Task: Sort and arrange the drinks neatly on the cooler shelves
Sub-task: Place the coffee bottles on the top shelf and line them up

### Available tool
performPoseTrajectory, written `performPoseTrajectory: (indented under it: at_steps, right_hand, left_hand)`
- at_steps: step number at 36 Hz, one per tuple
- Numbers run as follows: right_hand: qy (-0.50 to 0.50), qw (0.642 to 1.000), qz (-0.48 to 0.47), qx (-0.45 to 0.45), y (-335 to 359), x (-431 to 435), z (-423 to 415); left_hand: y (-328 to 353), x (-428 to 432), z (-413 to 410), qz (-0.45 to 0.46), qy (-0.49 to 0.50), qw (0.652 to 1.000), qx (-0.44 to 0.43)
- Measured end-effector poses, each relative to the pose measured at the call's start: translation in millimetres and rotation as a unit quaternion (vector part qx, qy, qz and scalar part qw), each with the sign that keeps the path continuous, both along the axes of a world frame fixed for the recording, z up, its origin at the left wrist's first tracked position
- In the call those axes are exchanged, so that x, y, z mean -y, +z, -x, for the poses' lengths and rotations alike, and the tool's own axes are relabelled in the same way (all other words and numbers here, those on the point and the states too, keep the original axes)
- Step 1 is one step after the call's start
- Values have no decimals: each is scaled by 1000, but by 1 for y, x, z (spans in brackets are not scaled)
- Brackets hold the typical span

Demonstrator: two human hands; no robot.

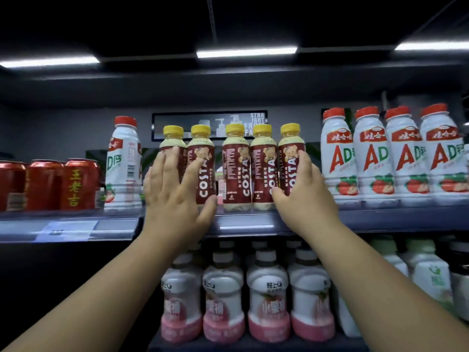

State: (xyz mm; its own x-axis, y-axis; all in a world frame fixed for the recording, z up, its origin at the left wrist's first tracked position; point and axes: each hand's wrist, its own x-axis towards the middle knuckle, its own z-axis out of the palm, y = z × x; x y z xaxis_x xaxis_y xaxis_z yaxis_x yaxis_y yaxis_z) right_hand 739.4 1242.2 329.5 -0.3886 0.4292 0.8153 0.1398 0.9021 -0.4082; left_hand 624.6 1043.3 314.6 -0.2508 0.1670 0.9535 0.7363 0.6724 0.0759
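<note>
Here, COSTA bottles (234,168), left hand (172,199), right hand (304,196)

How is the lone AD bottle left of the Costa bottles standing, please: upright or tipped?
Upright: the AD bottle stands on its base on the upper shelf, red cap on top, barcode side facing out.

a dark ceiling (152,21) carries three white strip lights: one at the left (49,62), one in the middle (246,52), one at the right (431,45). the back wall (63,133) is dull grey and bears a black-framed sign (193,120) with white letters. the upper shelf (380,219) has a grey front rail, with a pale label (66,228) on its left part.
</note>
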Motion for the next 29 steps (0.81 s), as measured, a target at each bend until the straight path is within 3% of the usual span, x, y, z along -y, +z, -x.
performPoseTrajectory:
  at_steps: [6, 23, 29]
  right_hand:
    - [-47, 999, -17, 3, -3, 1, 9]
    - [-17, 999, -35, -31, -10, 7, 6]
    - [-60, 990, -125, -16, -6, 33, 14]
  left_hand:
    - [-4, 7, 13, 2, -42, 996, 81]
    - [-7, 6, 16, 38, -11, 997, 62]
    - [1, 3, 8, 121, 0, 992, -38]
